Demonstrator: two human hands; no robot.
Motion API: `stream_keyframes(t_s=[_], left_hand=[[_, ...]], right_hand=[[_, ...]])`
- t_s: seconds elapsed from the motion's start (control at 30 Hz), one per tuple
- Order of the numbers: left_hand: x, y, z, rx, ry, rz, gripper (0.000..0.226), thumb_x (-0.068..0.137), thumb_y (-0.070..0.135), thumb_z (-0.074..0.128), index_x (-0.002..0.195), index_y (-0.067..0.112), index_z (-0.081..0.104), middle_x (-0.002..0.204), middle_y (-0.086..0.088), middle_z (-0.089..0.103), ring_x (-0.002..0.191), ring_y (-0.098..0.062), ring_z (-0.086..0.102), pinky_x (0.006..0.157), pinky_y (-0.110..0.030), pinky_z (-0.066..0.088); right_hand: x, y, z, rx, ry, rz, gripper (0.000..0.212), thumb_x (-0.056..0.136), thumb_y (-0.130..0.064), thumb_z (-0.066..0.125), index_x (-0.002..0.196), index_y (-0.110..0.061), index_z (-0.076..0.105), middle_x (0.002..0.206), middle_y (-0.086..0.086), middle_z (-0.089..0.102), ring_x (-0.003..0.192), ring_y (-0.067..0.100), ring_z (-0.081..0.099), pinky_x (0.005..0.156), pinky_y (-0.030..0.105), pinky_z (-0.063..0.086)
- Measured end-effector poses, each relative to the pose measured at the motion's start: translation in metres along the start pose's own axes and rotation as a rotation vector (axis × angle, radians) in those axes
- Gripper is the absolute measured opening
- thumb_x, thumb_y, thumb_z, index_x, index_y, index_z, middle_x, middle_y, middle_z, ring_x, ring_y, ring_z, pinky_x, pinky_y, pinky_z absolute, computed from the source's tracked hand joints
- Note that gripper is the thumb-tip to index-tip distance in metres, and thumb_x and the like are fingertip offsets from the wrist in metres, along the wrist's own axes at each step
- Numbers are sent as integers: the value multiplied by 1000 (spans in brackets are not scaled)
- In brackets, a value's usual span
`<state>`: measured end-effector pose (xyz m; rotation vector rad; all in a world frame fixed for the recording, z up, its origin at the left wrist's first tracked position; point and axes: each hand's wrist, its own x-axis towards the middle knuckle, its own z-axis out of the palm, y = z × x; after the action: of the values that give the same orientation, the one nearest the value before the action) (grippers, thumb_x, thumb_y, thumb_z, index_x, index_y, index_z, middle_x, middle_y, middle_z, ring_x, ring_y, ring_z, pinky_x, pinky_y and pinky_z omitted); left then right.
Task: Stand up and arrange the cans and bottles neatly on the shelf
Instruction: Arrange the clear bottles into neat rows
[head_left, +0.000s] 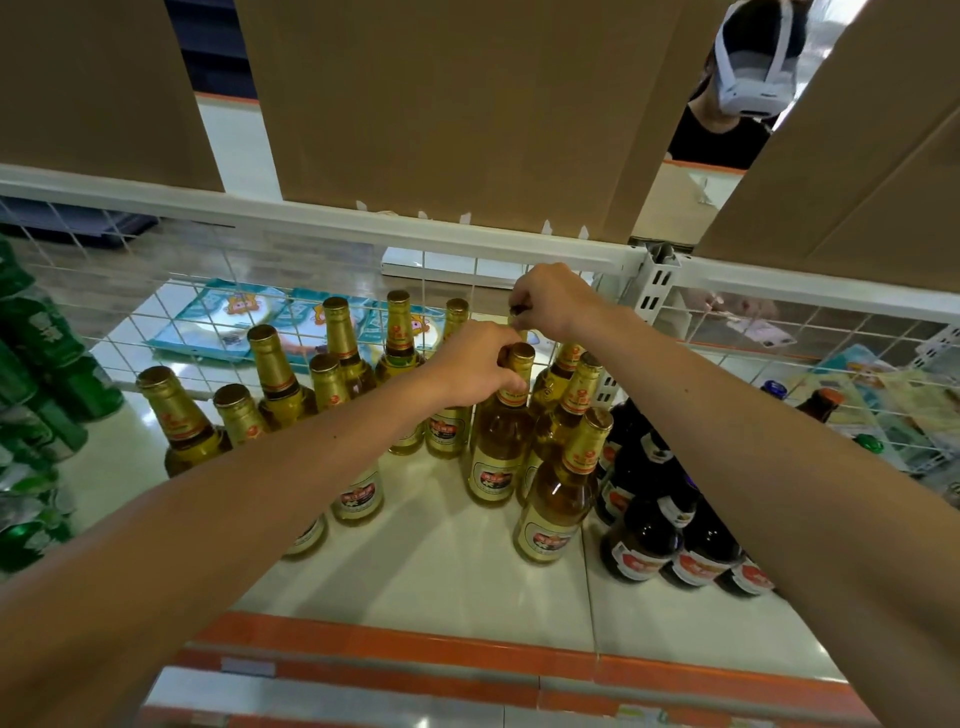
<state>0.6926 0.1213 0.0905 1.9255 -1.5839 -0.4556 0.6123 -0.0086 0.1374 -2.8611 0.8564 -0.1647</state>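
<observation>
Just behind the gold bottle (500, 457) whose neck the left hand (467, 370) grips, the right hand (551, 301) pinches a back bottle (516, 312) (mostly hidden). Dark bottles (649, 519) crowd its right, green cans (36, 364) sit well left.

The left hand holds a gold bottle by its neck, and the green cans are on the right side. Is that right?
No. The head view shows the green cans on the left side; dark bottles stand on the right. The left hand does hold a gold bottle by its neck.
</observation>
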Motion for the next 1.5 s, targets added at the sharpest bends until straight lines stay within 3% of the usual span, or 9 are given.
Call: stream_keyframes(t_s=[0.1, 0.23, 0.33, 0.6, 0.73, 0.83, 1.03, 1.23, 1.5], left_hand=[[-1, 0, 0, -15, -5, 4, 34, 80, 23, 81, 110, 13, 69, 97, -2, 68, 88, -19, 62, 74, -30, 48], [-1, -1, 0, -34, -14, 21, 22, 81, 20, 80, 91, 24, 62, 88, 2, 65, 82, -15, 60, 62, -20, 39], [0, -2, 0, -48, -26, 17, 25, 82, 20, 79, 104, 16, 68, 90, 5, 63, 85, -13, 58, 62, -17, 36], [-5, 2, 2, -62, -50, -53, 65, 81, 23, 80, 139, 12, 55, 130, -7, 63, 114, -22, 60, 93, -31, 48], [-22, 3, -33, -77, -37, -86, 65, 81, 27, 80, 139, 16, 53, 125, -7, 64, 106, -19, 63, 88, -30, 51], [-46, -7, -82, 119, 59, -72, 47, 85, 28, 76, 129, 18, 62, 119, -3, 68, 104, -16, 63, 91, -36, 54], [-95, -45, -138, 541, -206, -190, 47, 84, 39, 76, 124, 17, 65, 116, -1, 63, 101, -19, 58, 83, -33, 47], [-109, -67, -122, 399, -2, -200, 40, 81, 30, 79, 116, 12, 71, 113, -8, 69, 101, -23, 63, 85, -38, 53], [-108, -47, -116, 415, -12, -68, 44, 80, 27, 81, 120, 13, 70, 112, -5, 68, 92, -15, 57, 76, -27, 43]], right_hand=[[-4, 0, 0, 11, 18, -12, 25, 86, -16, 75, 110, -8, 73, 108, 11, 69, 97, 26, 64, 86, 37, 54], [-4, 1, -1, 17, 7, -18, 26, 86, -14, 74, 112, -7, 74, 109, 11, 69, 99, 27, 64, 90, 43, 54], [-4, 0, -1, 16, 1, -18, 28, 85, -13, 75, 112, -7, 73, 111, 11, 68, 101, 27, 64, 91, 43, 54], [-7, -12, 0, -2, -5, 86, 43, 92, -23, 68, 133, -12, 60, 130, 10, 61, 115, 29, 59, 94, 38, 49], [-17, -21, -15, -21, 129, 141, 39, 97, -32, 59, 134, -20, 58, 130, 6, 62, 117, 28, 58, 85, 35, 44], [-22, -38, -28, 7, 189, 129, 37, 98, -32, 56, 133, -19, 59, 128, 7, 64, 112, 27, 61, 90, 39, 51], [-28, -82, -23, 61, 157, 36, 36, 97, -30, 55, 129, -15, 62, 122, 6, 67, 108, 25, 62, 93, 44, 53], [-44, -109, -7, 72, 95, -23, 30, 98, -27, 56, 122, -14, 66, 118, 6, 67, 103, 24, 63, 88, 40, 53], [-78, -130, 43, 288, -183, -44, 52, 87, -32, 75, 132, -13, 60, 122, 4, 67, 110, 20, 62, 86, 27, 46]])
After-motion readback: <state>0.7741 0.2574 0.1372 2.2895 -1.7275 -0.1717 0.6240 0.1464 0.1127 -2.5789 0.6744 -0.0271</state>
